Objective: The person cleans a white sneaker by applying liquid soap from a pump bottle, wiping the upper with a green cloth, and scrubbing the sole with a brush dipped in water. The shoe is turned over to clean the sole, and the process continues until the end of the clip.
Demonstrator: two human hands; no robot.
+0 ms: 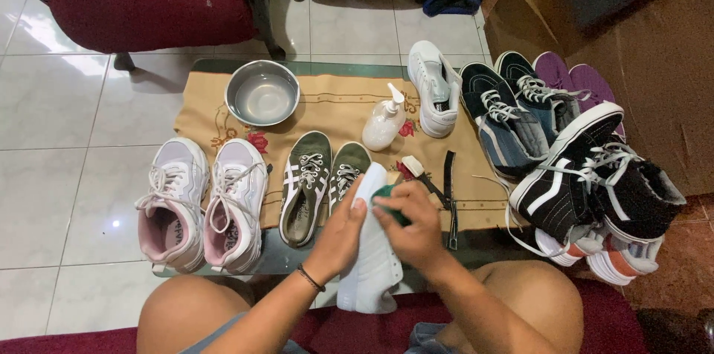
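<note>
Left hand (338,231) clasps white sneaker (370,250) over the lap, steadying it | right hand (409,224) fingers closed on green cloth (392,201) against its side | soap bottle (384,123), steel bowl (262,92) near on the mat.

The left hand (338,233) grips a white sneaker (370,250) by its side, sole toward the person, while the right hand (410,227) presses a green cloth (392,203) against it. On the beige mat (335,108) just beyond lie a pair of olive sneakers (320,183), a pink-and-white pair (201,201), a steel bowl (262,93), a pump bottle (384,122) and another white sneaker (435,86). To the right, dark high-top shoes (587,175) are piled together.
</note>
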